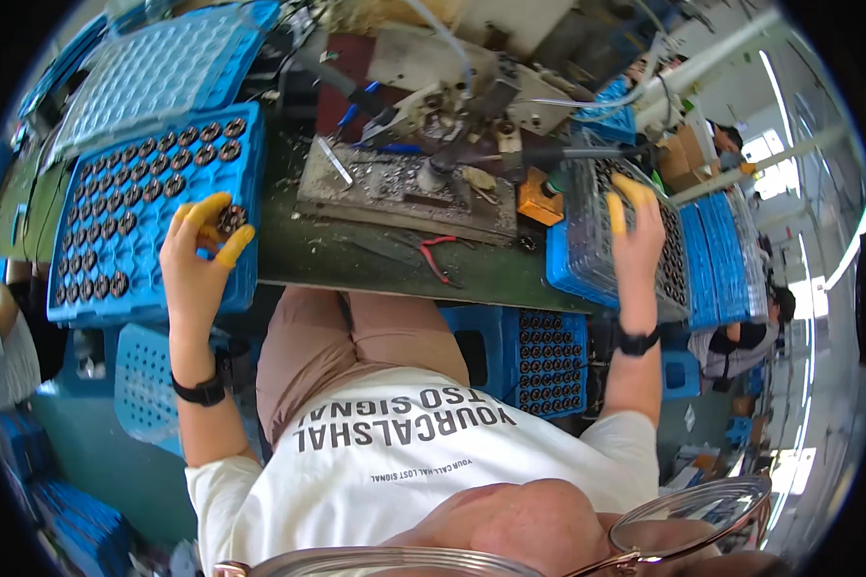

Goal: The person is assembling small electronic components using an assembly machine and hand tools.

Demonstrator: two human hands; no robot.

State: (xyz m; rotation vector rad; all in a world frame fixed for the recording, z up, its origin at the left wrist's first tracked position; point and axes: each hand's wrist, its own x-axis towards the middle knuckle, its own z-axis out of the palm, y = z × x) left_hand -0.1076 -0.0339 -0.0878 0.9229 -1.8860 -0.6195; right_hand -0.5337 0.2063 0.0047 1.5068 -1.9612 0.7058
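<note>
At frame left, the left hand (191,254) pinches a round part (232,220) by its rim (probably sparing its face) over a blue tray (144,258); the right hand's (638,236) grip, frame right, is unclear.

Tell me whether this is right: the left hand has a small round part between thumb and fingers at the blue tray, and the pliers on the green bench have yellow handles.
Not quite: the pliers on the green bench have red handles, not yellow, as the head view shows. The rest stands.
</note>
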